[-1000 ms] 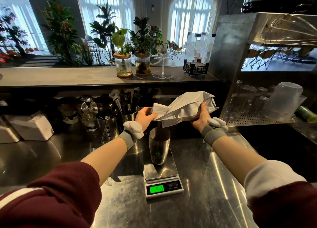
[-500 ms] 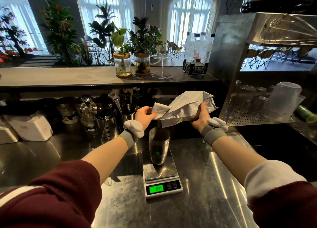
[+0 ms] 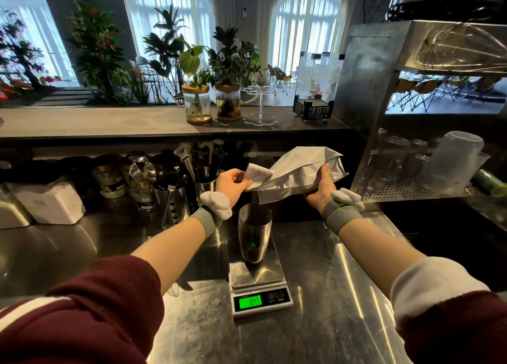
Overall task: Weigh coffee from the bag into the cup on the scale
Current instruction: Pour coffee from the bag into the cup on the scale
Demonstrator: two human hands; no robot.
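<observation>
A white coffee bag (image 3: pixel 296 171) is held tilted above and just behind a steel cup (image 3: pixel 254 232), its folded mouth end lowest at the left. My left hand (image 3: pixel 233 181) pinches that mouth end. My right hand (image 3: pixel 321 188) grips the bag's body from below. The cup stands upright on a small steel scale (image 3: pixel 258 276) whose green display (image 3: pixel 250 301) reads 845. What the cup holds is hard to make out, and no coffee is visibly falling.
Steel counter (image 3: pixel 315 322) around the scale. Behind the cup stand utensil holders (image 3: pixel 175 199), tins and a white container (image 3: pixel 46 204). A metal rack with plastic cups (image 3: pixel 452 166) rises at the right. A shelf with plant jars (image 3: pixel 197 106) runs above.
Hands and bag stay almost still above the cup. The scale still reads 845.
</observation>
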